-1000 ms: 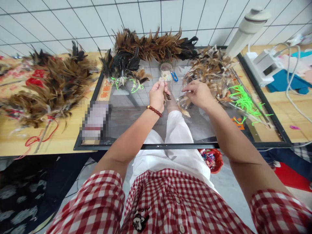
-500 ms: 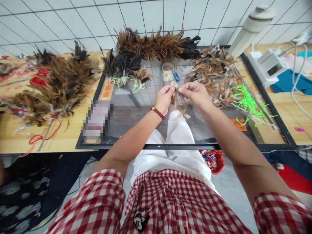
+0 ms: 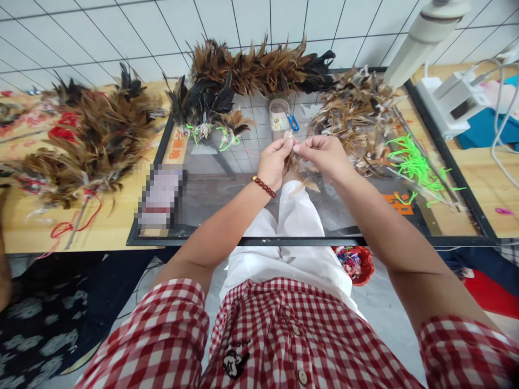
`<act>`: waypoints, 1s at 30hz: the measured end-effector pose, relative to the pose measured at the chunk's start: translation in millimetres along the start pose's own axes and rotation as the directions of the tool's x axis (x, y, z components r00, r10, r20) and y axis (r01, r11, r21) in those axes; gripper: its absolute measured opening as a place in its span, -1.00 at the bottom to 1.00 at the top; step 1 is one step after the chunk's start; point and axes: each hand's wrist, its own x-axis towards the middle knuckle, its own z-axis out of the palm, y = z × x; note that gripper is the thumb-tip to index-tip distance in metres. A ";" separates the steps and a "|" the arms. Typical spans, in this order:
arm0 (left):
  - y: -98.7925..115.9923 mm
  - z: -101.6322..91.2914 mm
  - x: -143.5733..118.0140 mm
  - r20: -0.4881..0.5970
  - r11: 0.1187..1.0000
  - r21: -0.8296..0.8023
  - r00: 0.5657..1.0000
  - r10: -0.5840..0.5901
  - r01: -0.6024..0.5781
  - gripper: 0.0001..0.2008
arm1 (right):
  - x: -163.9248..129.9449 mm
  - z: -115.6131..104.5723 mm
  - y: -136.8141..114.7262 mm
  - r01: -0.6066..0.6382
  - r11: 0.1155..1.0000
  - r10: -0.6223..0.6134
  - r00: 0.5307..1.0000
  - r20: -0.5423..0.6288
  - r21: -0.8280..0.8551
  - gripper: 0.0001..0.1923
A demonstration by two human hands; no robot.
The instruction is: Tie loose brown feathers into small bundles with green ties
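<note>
Over the glass panel, my left hand [image 3: 274, 158] pinches the pale quill end of a small bunch of brown feathers [image 3: 290, 161], whose tips hang downward. My right hand [image 3: 324, 154] meets it at the thumb and fingertips, closed in a pinch; what lies between those fingertips is too small to make out. Just beyond my hands stands a small cup [image 3: 279, 114] with a blue carabiner [image 3: 292, 122] at its side. Loose brown feathers [image 3: 357, 127] are heaped to the right. Black feather bunches [image 3: 203, 105] tied with green string lie to the left.
A long brown feather piece [image 3: 251, 67] runs along the tiled wall. Green strings [image 3: 417, 165] and thin sticks lie at the right. A phone-like blurred object [image 3: 160, 199] rests on the left, past which sits a feather duster [image 3: 93, 135]. A power adapter [image 3: 456, 102] and white cylinder [image 3: 430, 40] stand right.
My fingertips have drawn slightly closer together at the top of the feather bunch. The whole view has shifted a little; the surrounding things keep their places.
</note>
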 end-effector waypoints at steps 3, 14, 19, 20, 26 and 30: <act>7.7 0.8 -2.8 0.031 0.999 0.046 0.999 -0.015 0.013 -0.78 | 3.6 -8.5 -0.7 0.145 0.989 -0.145 0.989 0.002 -0.037 -0.57; 16.8 7.2 -13.9 0.230 0.964 0.249 0.961 -0.153 0.094 -0.75 | -0.6 -8.2 -7.0 0.169 0.986 -0.168 0.983 0.071 0.002 -0.58; 20.3 -1.0 1.7 -0.062 0.990 0.138 0.998 -0.016 0.024 -0.75 | -5.2 -11.1 -13.1 0.223 0.948 -0.191 0.969 0.154 -0.226 -0.66; 21.4 -2.8 5.3 -0.130 0.995 0.104 0.991 0.012 0.002 -0.74 | -7.6 -12.2 -14.6 0.265 0.926 -0.173 0.931 0.321 -0.269 -0.69; 27.1 -4.4 11.1 -0.267 0.999 -0.008 0.963 0.035 -0.038 -0.62 | -22.1 -6.2 -10.0 0.471 0.802 -0.047 0.664 0.746 -0.368 -0.90; 26.1 1.3 4.7 -0.207 0.998 0.044 0.977 0.048 -0.040 -0.60 | -20.4 -0.5 -7.8 0.415 0.830 -0.066 0.737 0.673 -0.372 -0.84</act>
